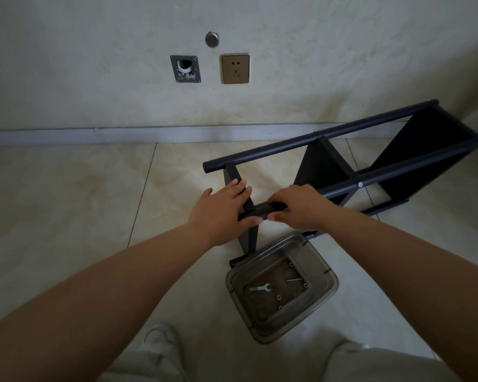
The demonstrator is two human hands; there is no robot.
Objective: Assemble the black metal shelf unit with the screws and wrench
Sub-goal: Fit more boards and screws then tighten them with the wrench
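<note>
The black metal shelf unit [326, 158] lies on its side on the tiled floor, its long tubes running up to the right. My left hand [221, 210] rests on the nearest shelf panel with fingers laid straight along it and the thumb under the near tube. My right hand [298, 206] grips the end of the near black tube [262, 210], fingers curled over it. A small silver wrench [260, 288] and several loose screws [295, 279] lie in a clear plastic container [323, 274] just below the hands.
A wall with a baseboard [122, 135] stands behind the shelf, with a power socket [235, 68] and an open wall box [185, 68]. My white shoe [160, 337] and light trouser leg [370, 362] are at the bottom. Bare tile lies to the left.
</note>
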